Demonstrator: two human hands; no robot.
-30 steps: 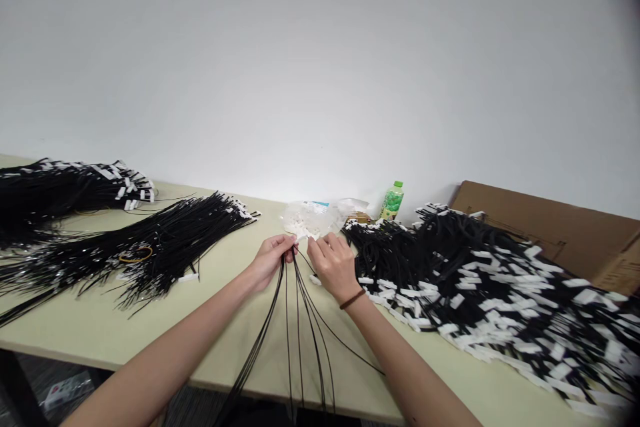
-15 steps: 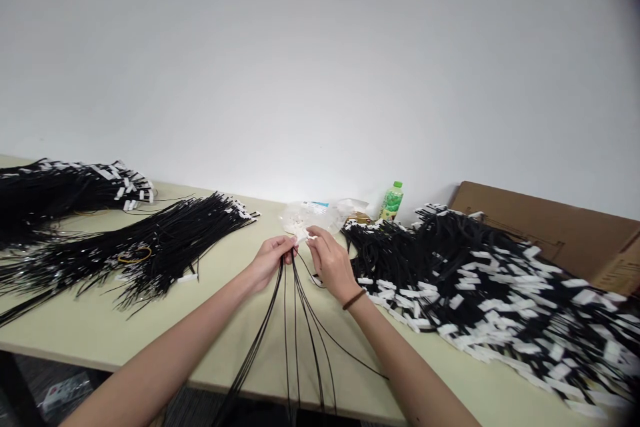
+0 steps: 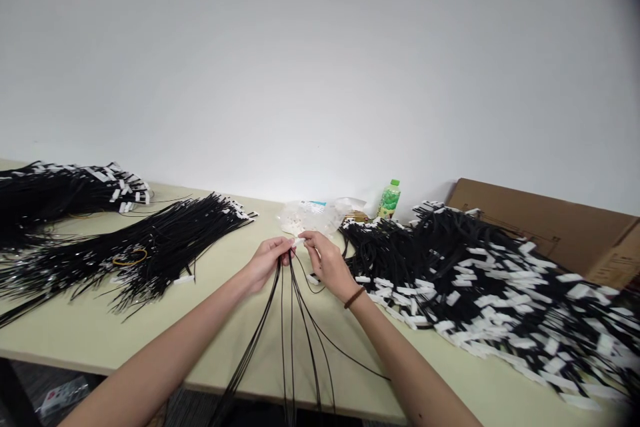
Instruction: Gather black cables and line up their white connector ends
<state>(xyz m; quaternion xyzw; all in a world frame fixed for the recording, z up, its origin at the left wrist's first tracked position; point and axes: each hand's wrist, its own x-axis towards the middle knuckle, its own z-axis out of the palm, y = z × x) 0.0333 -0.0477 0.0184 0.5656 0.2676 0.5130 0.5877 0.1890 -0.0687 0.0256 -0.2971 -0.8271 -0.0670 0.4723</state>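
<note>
Center frame: left hand (image 3: 269, 263) pinches black wires (image 3: 260, 328) near their upper ends, strands hanging to lower center. Right hand (image 3: 327, 264), thumb and index nearly closed, grips a white piece (image 3: 299, 241) between the hands, just above the wires; too small to tell if any wire is in it. Step looks like fitting piece to wire. Next move calls for a steady left pinch and careful right-fingertip alignment.
</note>
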